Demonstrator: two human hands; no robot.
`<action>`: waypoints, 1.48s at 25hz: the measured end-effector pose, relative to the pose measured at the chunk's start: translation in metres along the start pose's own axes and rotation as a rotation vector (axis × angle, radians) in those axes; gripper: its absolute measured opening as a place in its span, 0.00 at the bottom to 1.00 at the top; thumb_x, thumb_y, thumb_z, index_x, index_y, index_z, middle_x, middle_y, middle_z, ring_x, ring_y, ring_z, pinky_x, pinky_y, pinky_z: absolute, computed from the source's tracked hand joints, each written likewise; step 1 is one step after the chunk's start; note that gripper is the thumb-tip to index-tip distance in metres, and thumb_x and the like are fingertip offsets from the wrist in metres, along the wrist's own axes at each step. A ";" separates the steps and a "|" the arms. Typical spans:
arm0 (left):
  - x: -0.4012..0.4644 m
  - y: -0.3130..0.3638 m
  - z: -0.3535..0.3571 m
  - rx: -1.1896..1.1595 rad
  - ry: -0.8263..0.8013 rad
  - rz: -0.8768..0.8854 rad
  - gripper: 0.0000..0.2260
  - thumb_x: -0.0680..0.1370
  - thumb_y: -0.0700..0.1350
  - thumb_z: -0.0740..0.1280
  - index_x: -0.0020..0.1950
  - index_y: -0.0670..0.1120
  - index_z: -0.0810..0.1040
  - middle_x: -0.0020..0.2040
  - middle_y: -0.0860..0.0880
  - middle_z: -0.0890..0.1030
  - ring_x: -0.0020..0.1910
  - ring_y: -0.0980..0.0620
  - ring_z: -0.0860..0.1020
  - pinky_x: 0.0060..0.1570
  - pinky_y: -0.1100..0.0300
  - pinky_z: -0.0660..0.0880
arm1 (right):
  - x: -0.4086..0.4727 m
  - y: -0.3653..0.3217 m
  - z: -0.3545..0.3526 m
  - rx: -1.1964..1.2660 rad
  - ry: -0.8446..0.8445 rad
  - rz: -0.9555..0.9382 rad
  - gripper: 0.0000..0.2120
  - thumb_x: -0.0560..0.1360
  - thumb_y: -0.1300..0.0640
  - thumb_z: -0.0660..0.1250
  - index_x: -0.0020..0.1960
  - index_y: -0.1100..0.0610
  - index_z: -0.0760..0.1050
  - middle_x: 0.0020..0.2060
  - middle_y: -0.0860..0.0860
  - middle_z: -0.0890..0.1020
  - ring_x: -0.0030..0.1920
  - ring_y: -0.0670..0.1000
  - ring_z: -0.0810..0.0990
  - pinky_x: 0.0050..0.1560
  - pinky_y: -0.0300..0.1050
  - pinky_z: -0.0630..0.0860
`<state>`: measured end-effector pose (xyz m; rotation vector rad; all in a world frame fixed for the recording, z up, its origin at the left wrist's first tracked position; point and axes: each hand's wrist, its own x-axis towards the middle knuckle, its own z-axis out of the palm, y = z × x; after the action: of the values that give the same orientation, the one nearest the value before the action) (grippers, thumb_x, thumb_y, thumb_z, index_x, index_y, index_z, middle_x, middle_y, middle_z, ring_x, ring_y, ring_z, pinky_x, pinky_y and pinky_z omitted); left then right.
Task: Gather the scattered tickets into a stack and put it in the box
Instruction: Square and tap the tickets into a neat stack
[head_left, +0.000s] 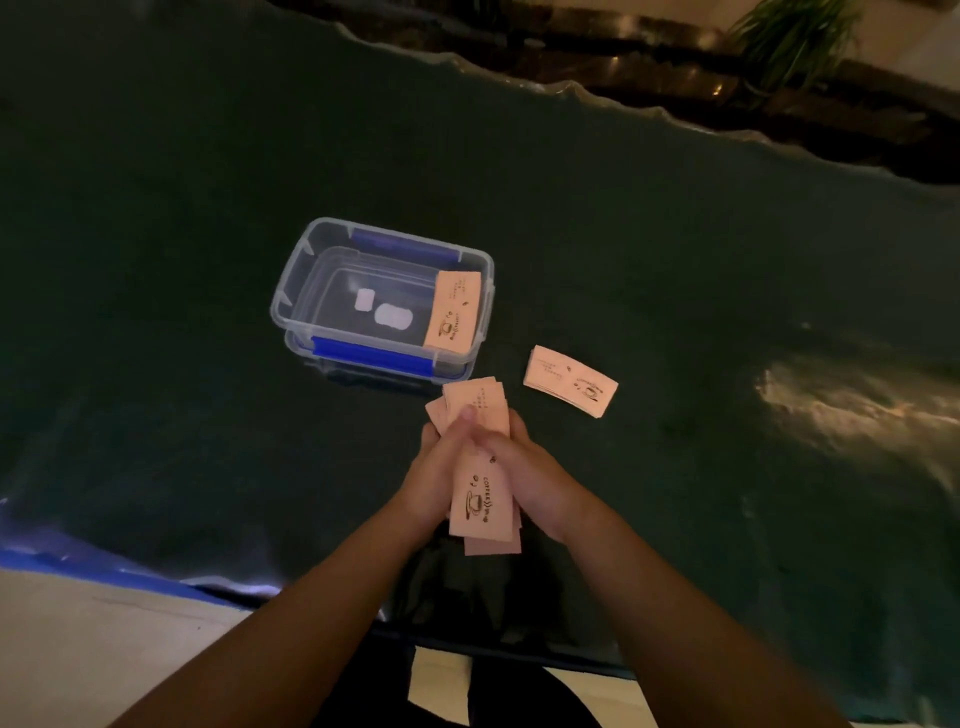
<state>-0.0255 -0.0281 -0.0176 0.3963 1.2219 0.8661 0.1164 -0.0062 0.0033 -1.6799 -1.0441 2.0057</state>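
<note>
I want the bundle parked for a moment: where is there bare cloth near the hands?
Bare: the dark cloth left of the hands, below the box, and right of the small ticket stack. Crowded: the strip between box, stack and the held tickets in the left hand and right hand.

The left hand (441, 467) and the right hand (524, 467) together clasp an uneven bundle of pink tickets (480, 499) above the dark worktop (727, 286). At eleven o'clock from them stands a clear box (306, 291) with one ticket (451, 312) leaning inside. At one o'clock lies a small stack of tickets (570, 380).
</note>
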 end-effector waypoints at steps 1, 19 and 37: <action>0.003 0.001 0.010 0.058 0.014 -0.022 0.27 0.76 0.58 0.70 0.72 0.52 0.68 0.58 0.42 0.84 0.54 0.42 0.85 0.53 0.45 0.81 | -0.001 0.000 -0.006 -0.005 0.025 -0.028 0.26 0.79 0.42 0.65 0.76 0.34 0.64 0.57 0.50 0.88 0.51 0.51 0.90 0.53 0.56 0.87; 0.065 0.034 0.129 -0.274 0.051 -0.025 0.23 0.76 0.41 0.74 0.70 0.48 0.75 0.56 0.43 0.87 0.54 0.44 0.86 0.50 0.46 0.84 | -0.010 -0.019 -0.117 0.694 0.448 -0.200 0.40 0.72 0.59 0.81 0.77 0.47 0.65 0.62 0.54 0.85 0.60 0.56 0.86 0.63 0.62 0.82; 0.130 0.056 0.104 0.743 0.285 -0.250 0.59 0.56 0.69 0.79 0.81 0.49 0.60 0.77 0.44 0.67 0.70 0.40 0.71 0.60 0.42 0.74 | 0.062 -0.016 -0.166 0.227 0.530 0.066 0.30 0.69 0.49 0.79 0.67 0.54 0.73 0.56 0.53 0.85 0.56 0.54 0.84 0.58 0.56 0.84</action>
<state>0.0613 0.1237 -0.0290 0.7078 1.8060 0.2268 0.2546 0.0993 -0.0364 -1.9746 -0.5608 1.5068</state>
